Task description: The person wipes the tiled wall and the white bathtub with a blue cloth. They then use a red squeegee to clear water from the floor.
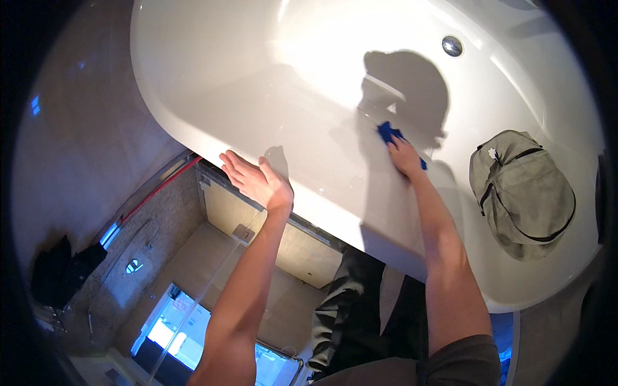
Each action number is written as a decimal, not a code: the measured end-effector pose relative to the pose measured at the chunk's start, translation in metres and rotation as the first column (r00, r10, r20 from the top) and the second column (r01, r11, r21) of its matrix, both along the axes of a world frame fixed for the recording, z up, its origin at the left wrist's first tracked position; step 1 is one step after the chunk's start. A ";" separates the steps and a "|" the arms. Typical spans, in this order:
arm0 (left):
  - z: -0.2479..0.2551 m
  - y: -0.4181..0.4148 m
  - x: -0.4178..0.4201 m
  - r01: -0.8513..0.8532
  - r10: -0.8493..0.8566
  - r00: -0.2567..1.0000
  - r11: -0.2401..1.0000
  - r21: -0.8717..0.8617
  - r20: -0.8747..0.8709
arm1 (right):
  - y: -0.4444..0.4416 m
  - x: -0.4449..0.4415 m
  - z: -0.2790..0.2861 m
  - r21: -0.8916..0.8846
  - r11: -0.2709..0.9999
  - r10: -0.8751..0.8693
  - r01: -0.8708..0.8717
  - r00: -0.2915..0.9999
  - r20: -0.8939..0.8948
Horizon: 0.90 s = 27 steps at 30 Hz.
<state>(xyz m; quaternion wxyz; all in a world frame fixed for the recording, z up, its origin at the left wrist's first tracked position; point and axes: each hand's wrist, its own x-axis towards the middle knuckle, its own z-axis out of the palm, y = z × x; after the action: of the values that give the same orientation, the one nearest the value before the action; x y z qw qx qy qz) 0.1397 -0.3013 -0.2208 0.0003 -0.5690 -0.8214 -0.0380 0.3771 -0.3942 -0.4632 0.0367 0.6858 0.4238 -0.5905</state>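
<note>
A white bathtub [328, 173] with a glossy surface fills the upper and right part of the view. My right hand [404, 155] presses a blue cloth [387, 131] against its sloping inner side, and some of the cloth shows beyond the wrist. At the near rim, left of the cloth, my left hand [256, 181] rests palm down or hovers just over the edge; its fingers are apart and hold nothing. The shadow of my head falls on the tub just above the cloth.
A grey-green backpack [526, 188] lies on the tub's right end. A round metal drain [452, 46] is at the top right. Dark crumpled fabric [65, 272] is at the lower left, near a red strip [161, 189] along an edge. My legs are close to the tub's near side.
</note>
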 end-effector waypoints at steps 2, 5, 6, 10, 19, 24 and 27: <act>-0.001 0.002 0.008 -0.012 0.012 1.000 1.000 -0.008 0.027 | -0.030 0.031 -0.026 -0.051 0.999 0.015 -0.011 0.997 0.073; -0.002 0.002 0.008 -0.003 0.004 0.999 1.000 -0.011 0.032 | -0.030 0.024 -0.037 -0.077 0.997 0.015 -0.001 0.982 0.188; -0.002 0.002 0.007 0.009 -0.008 1.000 1.000 -0.010 0.030 | -0.017 0.009 -0.035 -0.027 1.000 -0.002 0.005 0.991 0.131; -0.003 0.005 0.013 -0.005 0.005 0.998 1.000 -0.008 0.063 | 0.073 -0.092 0.011 0.402 0.915 0.054 0.048 0.969 -0.239; -0.005 0.001 0.001 0.061 -0.063 0.997 0.997 0.036 0.048 | 0.153 -0.192 0.144 0.548 0.809 0.211 0.213 0.765 -0.609; -0.004 0.001 -0.002 0.014 -0.014 1.000 1.000 0.021 0.012 | 0.085 -0.102 0.056 0.469 0.871 0.052 0.145 0.923 -0.382; -0.003 -0.001 -0.002 0.026 -0.026 1.000 0.999 0.023 0.005 | 0.019 -0.016 -0.011 0.221 0.975 0.076 -0.032 0.979 -0.190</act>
<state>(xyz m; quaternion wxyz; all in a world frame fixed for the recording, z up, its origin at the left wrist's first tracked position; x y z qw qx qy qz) 0.1381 -0.3021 -0.2242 0.0041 -0.5793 -0.8136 -0.0489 0.3612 -0.3757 -0.4745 -0.0644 0.6119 0.5058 -0.6046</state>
